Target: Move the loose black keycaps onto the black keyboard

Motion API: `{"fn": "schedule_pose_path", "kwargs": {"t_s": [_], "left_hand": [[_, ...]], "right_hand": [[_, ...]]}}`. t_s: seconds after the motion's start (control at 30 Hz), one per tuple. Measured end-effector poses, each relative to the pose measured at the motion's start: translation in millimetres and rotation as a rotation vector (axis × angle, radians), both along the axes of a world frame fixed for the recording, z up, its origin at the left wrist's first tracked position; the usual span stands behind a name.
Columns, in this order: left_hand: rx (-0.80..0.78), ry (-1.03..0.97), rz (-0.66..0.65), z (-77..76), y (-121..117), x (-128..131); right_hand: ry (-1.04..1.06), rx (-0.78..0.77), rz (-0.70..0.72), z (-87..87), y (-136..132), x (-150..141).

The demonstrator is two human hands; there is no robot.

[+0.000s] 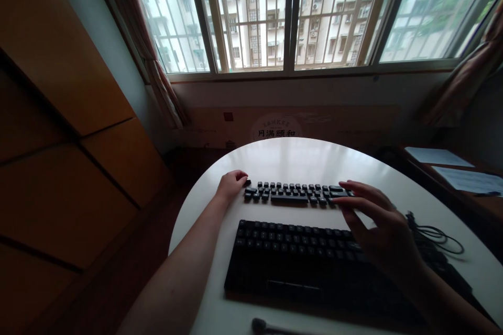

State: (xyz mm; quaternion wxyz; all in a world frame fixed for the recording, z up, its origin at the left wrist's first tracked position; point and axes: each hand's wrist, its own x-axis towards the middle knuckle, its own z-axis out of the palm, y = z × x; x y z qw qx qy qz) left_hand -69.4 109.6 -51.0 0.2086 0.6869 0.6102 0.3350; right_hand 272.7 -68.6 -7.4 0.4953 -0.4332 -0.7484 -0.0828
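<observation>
Loose black keycaps [289, 199] lie in several rows on the white round table [298, 159]. At the left end of these rows, my left hand [231, 186] has its fingers drawn together, with the fingertips at a small dark keycap [248, 182]. Over the right end, my right hand [377, 214] has its fingers apart. Its fingertips reach the outermost keycaps there, and I see nothing lifted in it. Closer to me is a black keyboard [291, 272]. Keycaps fill its far rows, while its near part looks dark and bare; my right hand and forearm cover its right side.
A black-headed brush [259, 324] lies at the near edge of view. A coiled black cable [440, 235] rests at the table's right. Beyond stand a long printed cardboard box [334, 120] and a barred window. Papers [467, 179] lie on a dark surface at right.
</observation>
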Motion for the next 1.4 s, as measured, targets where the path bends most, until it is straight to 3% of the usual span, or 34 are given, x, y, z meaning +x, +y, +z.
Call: {"fn": "schedule_pose_path", "kwargs": {"t_s": [0.2, 0.5, 0.7, 0.83, 0.97, 1.07, 1.1, 1.2, 1.3, 1.4], "left_hand": [[0.014, 0.096, -0.024, 3.8, -3, -1], [0.084, 0.164, 0.004, -2.4, -4, 3], [0.102, 0.070, 0.096, -6.3, -5, 0], [0.075, -0.067, 0.131, 1.2, -12, 0], [0.008, -0.164, 0.000, 20.7, -53, -8], [-0.034, -0.171, -0.161, 33.4, -111, -19], [-0.026, -0.143, -0.277, 35.6, -132, -23], [0.096, -0.013, -0.401, 35.3, -184, -29], [0.215, 0.058, -0.428, 27.7, -207, -31], [0.348, 0.085, -0.402, 18.7, -208, -29]], "right_hand": [[-0.004, 0.013, 0.035, 5.6, -3, -2], [-0.029, 0.045, 0.130, 14.3, -11, -5], [-0.086, 0.080, 0.183, 11.0, -6, -2], [-0.107, 0.055, 0.196, 3.0, 2, 1], [-0.110, 0.040, 0.214, 2.5, 3, 3], [-0.153, -0.016, 0.235, 5.6, 0, 3], [-0.179, -0.043, 0.249, 6.2, 0, 3], [-0.242, -0.094, 0.292, 5.6, -2, 1], [-0.284, -0.094, 0.323, 2.6, -3, -3], [-0.332, -0.112, 0.346, 1.3, -4, -5]]}}
